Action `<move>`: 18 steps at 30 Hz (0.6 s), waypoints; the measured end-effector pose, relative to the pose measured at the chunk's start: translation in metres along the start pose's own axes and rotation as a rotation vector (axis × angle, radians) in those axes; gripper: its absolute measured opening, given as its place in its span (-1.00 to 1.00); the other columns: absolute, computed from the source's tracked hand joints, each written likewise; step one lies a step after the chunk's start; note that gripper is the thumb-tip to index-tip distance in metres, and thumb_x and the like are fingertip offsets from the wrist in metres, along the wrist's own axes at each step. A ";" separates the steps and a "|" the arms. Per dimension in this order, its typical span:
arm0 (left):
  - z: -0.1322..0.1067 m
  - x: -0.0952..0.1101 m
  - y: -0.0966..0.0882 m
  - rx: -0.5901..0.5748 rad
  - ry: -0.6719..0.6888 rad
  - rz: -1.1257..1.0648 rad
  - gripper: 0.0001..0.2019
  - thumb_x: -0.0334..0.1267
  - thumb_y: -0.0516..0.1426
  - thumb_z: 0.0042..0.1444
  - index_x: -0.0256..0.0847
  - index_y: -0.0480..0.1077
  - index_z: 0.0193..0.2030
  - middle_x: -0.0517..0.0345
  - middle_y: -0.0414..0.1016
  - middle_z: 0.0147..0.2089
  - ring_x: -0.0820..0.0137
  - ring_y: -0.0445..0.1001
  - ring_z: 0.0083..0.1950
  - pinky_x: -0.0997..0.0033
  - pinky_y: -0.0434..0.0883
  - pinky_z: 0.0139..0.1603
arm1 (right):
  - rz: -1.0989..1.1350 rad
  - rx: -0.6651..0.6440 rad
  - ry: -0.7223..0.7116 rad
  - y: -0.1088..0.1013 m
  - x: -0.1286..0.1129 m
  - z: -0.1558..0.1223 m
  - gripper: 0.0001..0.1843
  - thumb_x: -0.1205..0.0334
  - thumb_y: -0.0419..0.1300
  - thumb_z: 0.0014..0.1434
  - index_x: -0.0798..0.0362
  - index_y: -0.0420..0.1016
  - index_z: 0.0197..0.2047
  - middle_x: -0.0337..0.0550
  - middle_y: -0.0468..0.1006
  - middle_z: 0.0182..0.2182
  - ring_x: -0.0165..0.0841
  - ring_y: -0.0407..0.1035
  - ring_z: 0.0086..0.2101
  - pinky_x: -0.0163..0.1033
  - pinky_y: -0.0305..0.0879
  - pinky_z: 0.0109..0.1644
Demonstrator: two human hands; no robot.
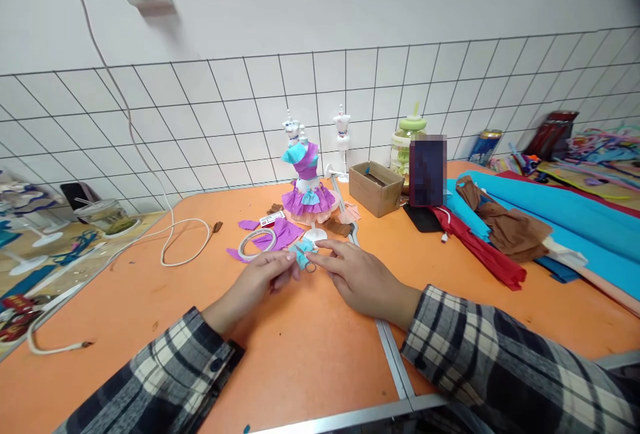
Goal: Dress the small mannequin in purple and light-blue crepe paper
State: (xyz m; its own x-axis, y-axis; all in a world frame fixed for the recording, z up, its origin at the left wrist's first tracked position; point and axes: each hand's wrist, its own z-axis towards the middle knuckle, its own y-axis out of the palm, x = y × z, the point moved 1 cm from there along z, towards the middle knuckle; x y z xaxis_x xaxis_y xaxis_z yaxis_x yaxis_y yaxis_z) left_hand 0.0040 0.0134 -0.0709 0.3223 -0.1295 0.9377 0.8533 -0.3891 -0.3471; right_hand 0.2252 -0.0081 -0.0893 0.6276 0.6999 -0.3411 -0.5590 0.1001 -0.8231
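A light-blue scrap (pixel 303 245) of thin material lies between my hands, in front of the doll stand's white base. A small pair of scissors (pixel 311 267) rests by the scrap, its ring handle showing at the front. My left hand (pixel 255 284) is at the scrap's left edge with thumb and index pinched together; whatever is between their tips is too small to make out. From the right, my right hand (pixel 360 281) reaches in with fingers stretched out and apart, index tip close to the ring handle. Behind stands a dress form (pixel 307 167) in a purple and blue ruffled outfit.
A tape roll (pixel 241 247) lies on purple scraps (pixel 283 233) left of the stand. Farther back are a bare dress form (pixel 342 129), a cardboard box (pixel 376 189), a phone (pixel 428 173) and a green-lidded cup (pixel 411 126). Coloured sheets (pixel 565 211) cover the right side; a cable (pixel 173 224) runs left.
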 end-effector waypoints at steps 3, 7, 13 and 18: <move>-0.004 -0.006 0.019 -0.131 -0.077 -0.212 -0.58 0.07 0.00 0.25 -0.23 0.44 -0.36 0.34 0.07 -0.68 0.51 0.00 -0.65 0.45 0.04 -0.60 | -0.099 -0.053 -0.032 -0.002 -0.003 -0.001 -0.42 0.41 0.03 0.29 -0.13 0.27 0.34 0.00 0.21 0.33 -0.12 0.23 0.21 0.03 0.36 0.16; -0.003 -0.008 0.022 -0.090 -0.045 -0.250 -0.61 0.02 0.02 0.26 -0.25 0.48 -0.30 0.25 0.23 -0.62 0.49 0.17 -0.60 0.44 0.13 -0.54 | -0.161 -0.050 -0.045 -0.004 -0.005 -0.001 -0.40 0.42 0.03 0.29 -0.11 0.23 0.36 0.02 0.11 0.38 -0.10 0.17 0.26 0.05 0.34 0.18; -0.001 -0.004 0.014 0.006 -0.028 -0.217 -0.67 -0.01 0.12 0.20 -0.25 0.51 -0.34 0.14 0.45 -0.52 0.42 0.36 -0.48 0.40 0.28 -0.42 | -0.198 -0.044 -0.083 -0.003 -0.003 0.000 -0.35 0.45 0.05 0.25 -0.10 0.20 0.38 0.03 0.03 0.42 -0.10 0.10 0.30 0.09 0.29 0.24; -0.002 -0.003 0.016 0.043 -0.038 -0.209 -0.66 0.02 0.15 0.17 -0.26 0.53 -0.32 0.07 0.55 -0.42 0.38 0.44 -0.40 0.38 0.36 -0.33 | -0.210 -0.037 -0.109 -0.003 -0.002 0.000 -0.33 0.46 0.09 0.22 -0.07 0.21 0.37 0.03 0.00 0.43 -0.10 -0.01 0.35 0.12 0.16 0.33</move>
State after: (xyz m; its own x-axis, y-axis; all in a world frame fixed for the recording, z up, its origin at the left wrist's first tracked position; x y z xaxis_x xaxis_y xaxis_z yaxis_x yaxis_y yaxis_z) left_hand 0.0161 0.0062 -0.0790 0.1514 -0.0157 0.9883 0.9197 -0.3642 -0.1467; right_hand 0.2255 -0.0100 -0.0866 0.6646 0.7389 -0.1111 -0.4007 0.2269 -0.8877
